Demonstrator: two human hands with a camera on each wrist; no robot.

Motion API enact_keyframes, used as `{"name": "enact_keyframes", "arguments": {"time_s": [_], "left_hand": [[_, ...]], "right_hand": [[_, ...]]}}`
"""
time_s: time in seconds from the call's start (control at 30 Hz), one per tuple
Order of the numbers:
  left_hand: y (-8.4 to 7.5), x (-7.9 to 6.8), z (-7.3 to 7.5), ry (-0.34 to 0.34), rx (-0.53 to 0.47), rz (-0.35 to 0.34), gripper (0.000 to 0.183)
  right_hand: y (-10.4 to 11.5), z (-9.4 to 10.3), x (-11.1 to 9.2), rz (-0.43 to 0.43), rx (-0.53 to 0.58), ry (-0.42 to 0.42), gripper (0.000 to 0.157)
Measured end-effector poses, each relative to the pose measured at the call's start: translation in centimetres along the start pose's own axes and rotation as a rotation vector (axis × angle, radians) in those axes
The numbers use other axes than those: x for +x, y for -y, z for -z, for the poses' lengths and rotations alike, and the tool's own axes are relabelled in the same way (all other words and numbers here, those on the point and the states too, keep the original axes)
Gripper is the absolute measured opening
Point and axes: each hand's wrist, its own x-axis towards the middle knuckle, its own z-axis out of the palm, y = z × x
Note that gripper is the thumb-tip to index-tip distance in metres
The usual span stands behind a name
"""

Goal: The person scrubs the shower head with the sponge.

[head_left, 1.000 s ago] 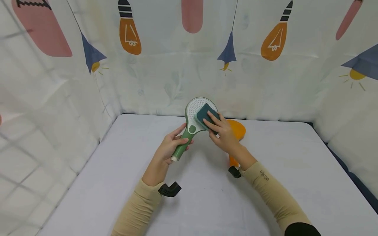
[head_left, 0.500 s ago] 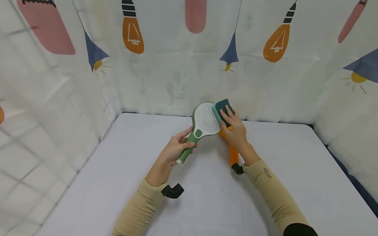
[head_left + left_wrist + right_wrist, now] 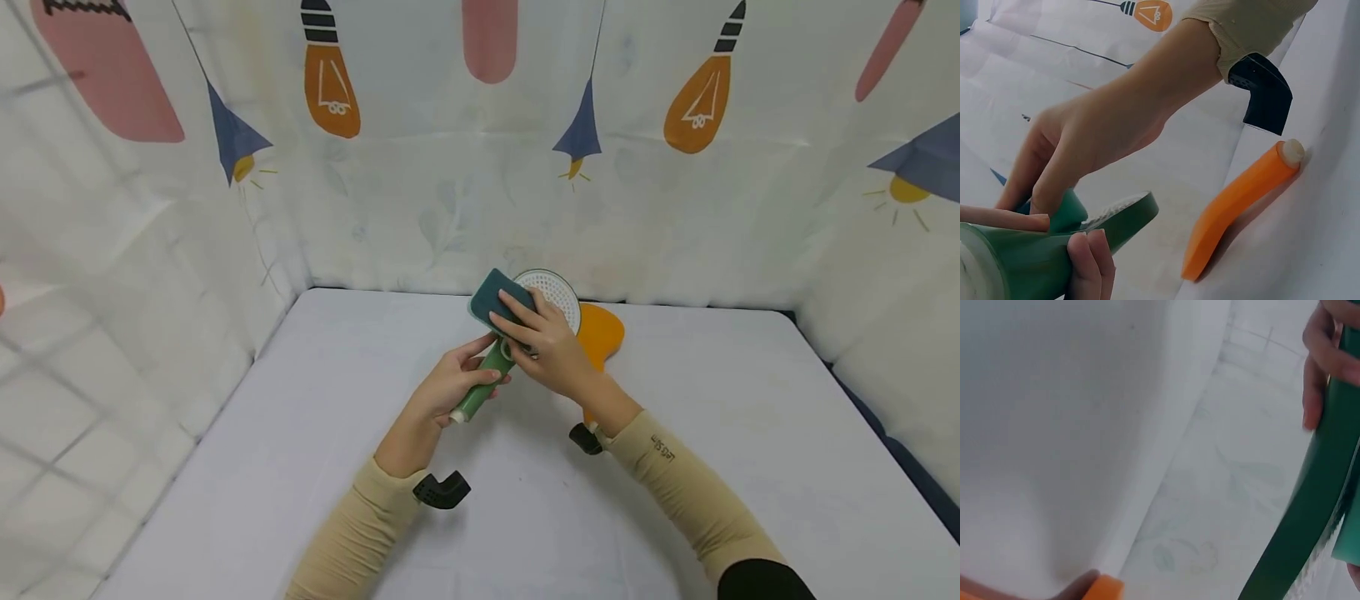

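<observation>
My left hand point(image 3: 450, 382) grips the green handle of a shower head point(image 3: 553, 293), holding it up over the table with its white nozzle face towards me. Curled over a dark green sponge point(image 3: 495, 302), my right hand point(image 3: 551, 346) holds it against the lower left of the shower head, near the neck, and covers part of the face. In the left wrist view, fingers wrap the shower head's handle point(image 3: 1035, 262) while the right hand point(image 3: 1097, 131) reaches in from above. The right wrist view shows the shower head's green back point(image 3: 1310, 512) and a bit of the sponge point(image 3: 1350, 540).
An orange shower head point(image 3: 600, 333) lies on the white table point(image 3: 360, 350) behind my right forearm; its handle point(image 3: 1241, 206) points towards me. Printed cloth walls point(image 3: 450, 208) stand at the back and sides of the table.
The sponge in my right hand has moved across the face from its upper right to its lower left near the neck. The held shower head has shifted slightly right and down.
</observation>
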Motion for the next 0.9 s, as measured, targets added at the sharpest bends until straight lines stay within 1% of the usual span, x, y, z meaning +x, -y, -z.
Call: {"name": "enact_keyframes", "arguments": {"time_s": [0.13, 0.2, 0.27, 0.33, 0.4, 0.5, 0.57, 0.63, 0.67, 0.77, 0.83, 0.9], "left_hand": [[0.0, -0.1, 0.0, 0.005, -0.009, -0.002, 0.067], [0.0, -0.1, -0.1, 0.007, -0.009, 0.003, 0.066], [-0.1, -0.1, -0.1, 0.008, -0.006, 0.007, 0.066], [-0.1, -0.2, 0.0, 0.004, -0.001, 0.006, 0.066], [-0.3, -0.2, 0.0, -0.007, 0.005, 0.003, 0.066], [-0.5, -0.3, 0.2, -0.023, 0.015, -0.003, 0.066], [-0.6, -0.3, 0.2, -0.023, 0.017, -0.004, 0.067], [-0.5, -0.3, 0.2, -0.015, 0.013, -0.008, 0.067], [-0.5, -0.3, 0.2, -0.01, 0.012, -0.01, 0.068], [-0.4, -0.3, 0.1, 0.0, 0.005, -0.019, 0.068], [-0.4, -0.3, 0.0, 0.003, 0.004, -0.021, 0.068], [-0.3, -0.2, 0.0, 0.009, 0.004, -0.021, 0.068]], "right_hand": [[-0.8, 0.2, 0.4, 0.001, -0.019, -0.043, 0.044], [-1.6, 0.3, 0.4, -0.026, -0.017, -0.075, 0.042], [-2.5, 0.4, 0.3, -0.077, -0.016, -0.106, 0.041], [-3.2, 0.8, 0.2, -0.155, -0.004, -0.13, 0.041], [-3.7, 1.4, -0.1, -0.261, 0.02, -0.139, 0.042], [-4.0, 2.3, -0.5, -0.436, 0.061, -0.125, 0.044], [-4.0, 2.6, -0.7, -0.509, 0.068, -0.113, 0.045], [-4.1, 2.6, -0.6, -0.517, 0.059, -0.11, 0.045], [-4.0, 2.4, -0.6, -0.503, 0.05, -0.111, 0.045], [-3.3, 1.8, -0.1, -0.403, 0.014, -0.117, 0.044], [-2.3, 1.4, 0.3, -0.325, 0.011, -0.097, 0.044], [-1.0, 0.9, 0.7, -0.234, 0.015, -0.059, 0.043]]}}
